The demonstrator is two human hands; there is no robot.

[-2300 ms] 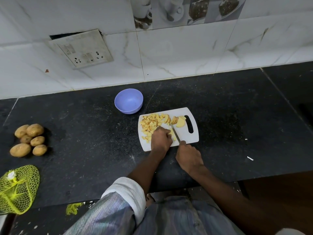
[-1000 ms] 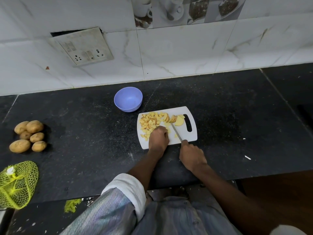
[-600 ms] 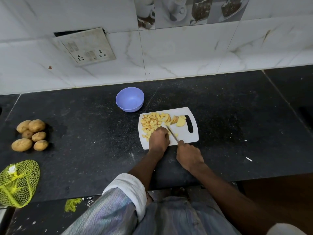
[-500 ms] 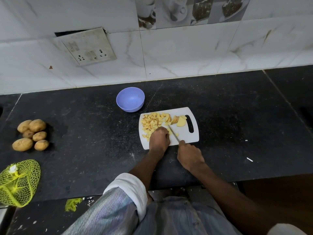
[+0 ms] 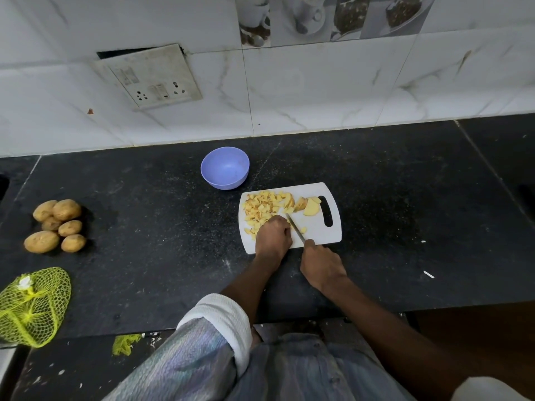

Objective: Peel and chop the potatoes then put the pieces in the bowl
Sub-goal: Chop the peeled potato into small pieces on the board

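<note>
The right hand (image 5: 321,264) grips the handle of a slim steel-bladed kitchen knife (image 5: 295,230), fingers curled fully round it; the blade angles up and left across the white rectangular plastic chopping board (image 5: 333,235). The left hand (image 5: 273,234) sits knuckles-up with fingers curled down just left of the blade, apparently pinning a potato piece. Chopped pale-yellow potato pieces (image 5: 260,208) cover the board's left half; larger slices (image 5: 311,208) lie near the handle slot. The round lilac plastic bowl (image 5: 225,167) stands just beyond the board and appears to hold nothing. Six unpeeled brown potatoes (image 5: 56,225) lie well apart to the left.

Hazards: the blade runs close to the left fingertips, so a slip could cut them; pieces near the board's edge may scatter onto the black stone counter (image 5: 144,227).

Hidden: the piece under the left hand, the knife handle, and the cutting edge's contact point
</note>
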